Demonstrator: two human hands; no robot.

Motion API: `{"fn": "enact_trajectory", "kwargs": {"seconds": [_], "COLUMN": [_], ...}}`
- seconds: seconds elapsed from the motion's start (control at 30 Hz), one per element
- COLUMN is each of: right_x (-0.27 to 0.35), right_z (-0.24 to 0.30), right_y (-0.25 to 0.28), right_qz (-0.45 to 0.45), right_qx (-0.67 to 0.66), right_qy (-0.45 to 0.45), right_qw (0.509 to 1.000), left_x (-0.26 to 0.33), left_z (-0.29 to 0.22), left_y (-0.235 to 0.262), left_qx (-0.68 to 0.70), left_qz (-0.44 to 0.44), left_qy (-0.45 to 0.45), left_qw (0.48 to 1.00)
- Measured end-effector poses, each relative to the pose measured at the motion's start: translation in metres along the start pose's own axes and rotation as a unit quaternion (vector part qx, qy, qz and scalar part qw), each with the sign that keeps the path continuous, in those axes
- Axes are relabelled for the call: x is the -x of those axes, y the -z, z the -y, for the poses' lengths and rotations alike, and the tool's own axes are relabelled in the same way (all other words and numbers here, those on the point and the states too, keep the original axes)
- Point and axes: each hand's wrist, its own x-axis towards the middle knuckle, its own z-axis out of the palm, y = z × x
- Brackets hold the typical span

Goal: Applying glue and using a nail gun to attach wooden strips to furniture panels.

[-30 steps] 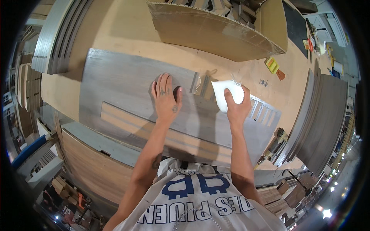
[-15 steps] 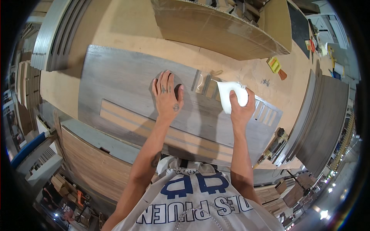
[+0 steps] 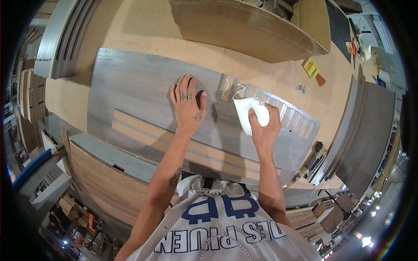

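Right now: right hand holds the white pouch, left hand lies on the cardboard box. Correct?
Not quite: the left hand isn't on the cardboard box. The head view shows it lying on the grey panel. The right hand does hold the white pouch.

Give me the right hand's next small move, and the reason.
Probably shift the tip of the soft white pointed bag, held in the right hand, rightward to the next narrow slot in the grey wood-grain panel. Thin white beads show in the upper row's two leftmost slots, and I can make out none in that one.
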Motion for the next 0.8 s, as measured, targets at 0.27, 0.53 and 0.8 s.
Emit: {"fn": "enact_trajectory", "kwargs": {"seconds": [0.27, 0.53, 0.8], "right_x": [-0.002, -0.024, -0.034], "right_z": [-0.014, -0.022, -0.034], "right_y": [0.017, 0.030, 0.016], "right_qz": [-0.025, -0.096, -0.067], "right_qx": [0.006, -0.009, -0.034], "right_qy": [-0.011, -0.071, -0.054], "right_qw": [1.000, 0.993, 0.996], "left_x": [-0.001, 0.001, 0.000], "left_z": [-0.002, -0.004, -0.005], "left_y": [0.000, -0.001, -0.002], "left_qx": [-0.005, -0.043, -0.047], "left_qz": [0.005, 0.015, 0.015], "left_qy": [-0.001, 0.004, -0.002], "left_qw": [1.000, 0.999, 0.999]}}
